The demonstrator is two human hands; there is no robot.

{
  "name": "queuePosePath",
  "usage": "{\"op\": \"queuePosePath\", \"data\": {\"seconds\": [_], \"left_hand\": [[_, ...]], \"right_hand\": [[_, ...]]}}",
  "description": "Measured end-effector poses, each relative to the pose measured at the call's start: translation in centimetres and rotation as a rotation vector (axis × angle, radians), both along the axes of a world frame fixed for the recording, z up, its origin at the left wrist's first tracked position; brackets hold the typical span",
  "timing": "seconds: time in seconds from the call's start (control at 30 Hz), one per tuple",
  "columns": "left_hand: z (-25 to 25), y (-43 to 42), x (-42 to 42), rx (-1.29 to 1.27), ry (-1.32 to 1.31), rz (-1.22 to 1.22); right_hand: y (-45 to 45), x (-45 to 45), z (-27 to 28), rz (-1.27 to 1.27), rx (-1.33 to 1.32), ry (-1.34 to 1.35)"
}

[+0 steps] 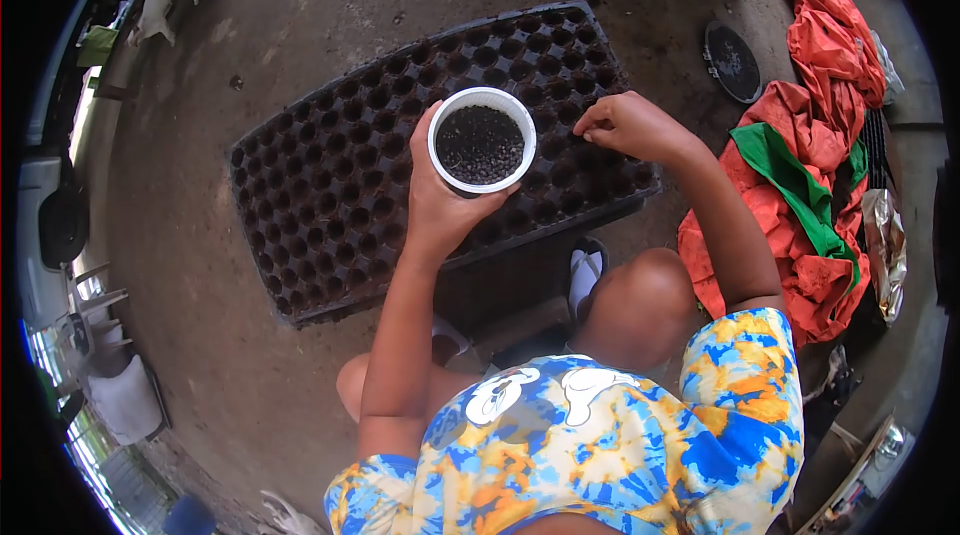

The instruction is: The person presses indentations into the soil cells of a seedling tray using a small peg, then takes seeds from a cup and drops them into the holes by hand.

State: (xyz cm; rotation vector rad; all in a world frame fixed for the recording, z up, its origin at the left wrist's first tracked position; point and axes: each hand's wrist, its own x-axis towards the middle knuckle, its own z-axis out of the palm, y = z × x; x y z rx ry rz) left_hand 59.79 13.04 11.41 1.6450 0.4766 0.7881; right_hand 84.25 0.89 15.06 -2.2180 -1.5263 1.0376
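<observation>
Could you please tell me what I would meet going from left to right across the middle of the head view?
Dark round object → white cup → right hand → red cloth → shiny wrapper.

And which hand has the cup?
The left hand: it grips the white cup. The right hand is apart from the cup, above the tray's right end.

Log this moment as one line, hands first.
left hand: gripping white cup of dark grains over black tray | right hand: curled over tray's right end, contents unclear | red cloth: heaped at right
</observation>
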Motion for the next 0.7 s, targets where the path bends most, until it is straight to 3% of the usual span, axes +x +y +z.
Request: {"op": "queuePosePath", "data": {"seconds": [0.13,0.23,0.33,0.53,0.67,0.7], "left_hand": [[0.1,-0.1,0.0,-0.019,-0.014,-0.008],[0.0,-0.2,0.2,-0.020,-0.017,-0.020],[0.2,-0.8,0.5,0.001,0.013,-0.039],[0.5,-1.7,0.7,0.023,0.100,-0.042],[0.3,-1.5,0.7,0.022,0.071,-0.025],[0.4,-1.4,0.7,0.001,0.057,-0.030]], "right_hand": [[-0.6,-0.9,1.2,0.095,0.007,0.023],[0.4,-2.4,3.7,-0.045,0.239,0.051],[2.3,-5.9,6.5,0.165,0.482,-0.017],[5.1,-9.7,4.1,0.456,0.343,-0.307],[5.3,-9.2,4.3,0.233,0.288,-0.052],[5.1,-8.7,4.6,0.244,0.402,-0.049]]}}
